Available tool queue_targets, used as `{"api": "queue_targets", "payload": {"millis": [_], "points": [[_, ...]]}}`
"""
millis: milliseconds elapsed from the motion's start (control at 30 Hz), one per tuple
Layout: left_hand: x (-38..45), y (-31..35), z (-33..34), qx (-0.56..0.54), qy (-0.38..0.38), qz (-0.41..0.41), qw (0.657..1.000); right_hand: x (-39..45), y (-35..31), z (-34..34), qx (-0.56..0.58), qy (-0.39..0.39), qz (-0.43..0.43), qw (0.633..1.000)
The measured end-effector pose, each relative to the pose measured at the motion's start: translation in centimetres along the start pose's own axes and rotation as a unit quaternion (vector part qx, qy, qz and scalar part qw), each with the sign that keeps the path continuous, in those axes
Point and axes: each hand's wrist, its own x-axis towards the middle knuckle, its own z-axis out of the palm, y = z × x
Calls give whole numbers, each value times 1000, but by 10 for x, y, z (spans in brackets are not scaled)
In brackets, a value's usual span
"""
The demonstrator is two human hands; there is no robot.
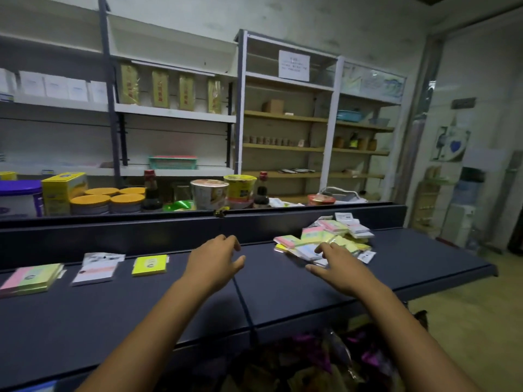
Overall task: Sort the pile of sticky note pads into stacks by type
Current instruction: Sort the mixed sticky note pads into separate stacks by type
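Both hands (218, 261) empty beside pile (325, 239)

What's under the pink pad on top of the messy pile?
The pink pad lies on more wrapped pads in the pile: yellow, pale blue and white ones show around it. What lies right beneath it is covered. The right hand reaches the pile's near edge.

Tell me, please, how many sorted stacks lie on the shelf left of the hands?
3: a pink-and-green stack far left, a white packet stack beside it, and a yellow stack nearest the left hand. More may lie out of frame.
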Motion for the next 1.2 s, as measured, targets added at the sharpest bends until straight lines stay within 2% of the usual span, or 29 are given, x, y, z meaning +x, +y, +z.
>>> {"api": "queue_targets", "payload": {"millis": [200, 467, 767, 1200], "points": [[0, 88, 25, -11, -14, 6, 1000, -35, 79, -22, -1, -4, 14, 1000], [11, 144, 38, -17, -12, 6, 1000, -39, 134, -38, 2, 7, 20, 1000], [51, 145, 74, -23, -16, -43, 999, 9, 157, -22, 24, 10, -14, 1000], [169, 112, 153, -71, -1, -136, 988, 161, 177, 8, 17, 2, -74, 997]]}}
